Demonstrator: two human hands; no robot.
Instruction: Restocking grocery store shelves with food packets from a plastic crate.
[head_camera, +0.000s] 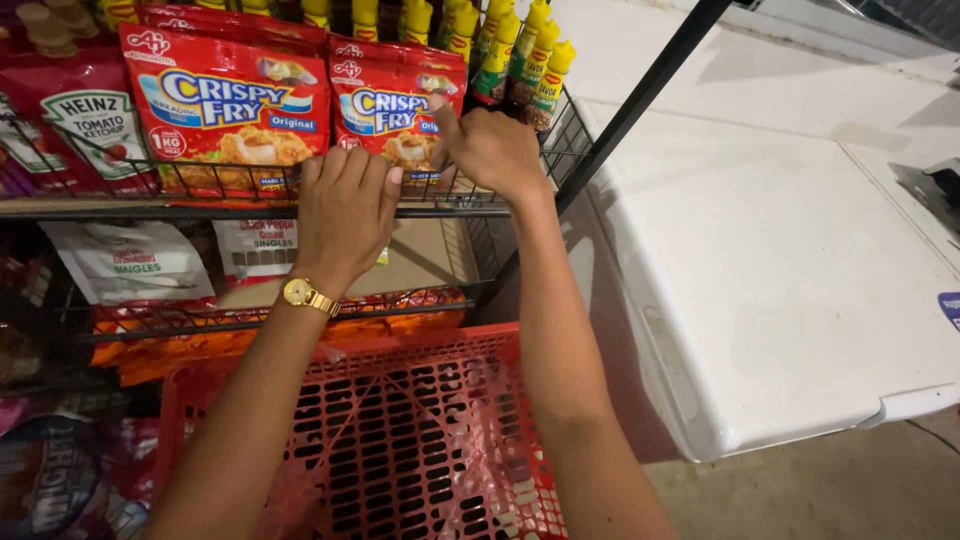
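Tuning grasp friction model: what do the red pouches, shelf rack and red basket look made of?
Red pouches: glossy plastic film, judging by the sheen and crinkles. Shelf rack: thin dark metal wire, probably coated. Red basket: moulded plastic lattice, matte. Left hand rests on the rack's front; right hand touches a pouch.

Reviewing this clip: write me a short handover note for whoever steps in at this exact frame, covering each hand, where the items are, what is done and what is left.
Left hand: fingers curled over the front rail of the wire shelf, beside the red breading-mix pouches; whether it grips a pouch is unclear.
Right hand: at the right-hand red pouch, thumb up against its face; grip cannot be confirmed.
Items: two large red pouches stand upright on the shelf, the left one untouched. Red plastic basket sits below the hands and looks empty.
Done: nothing in the basket.
Left: right pouch is not yet lifted off the shelf.
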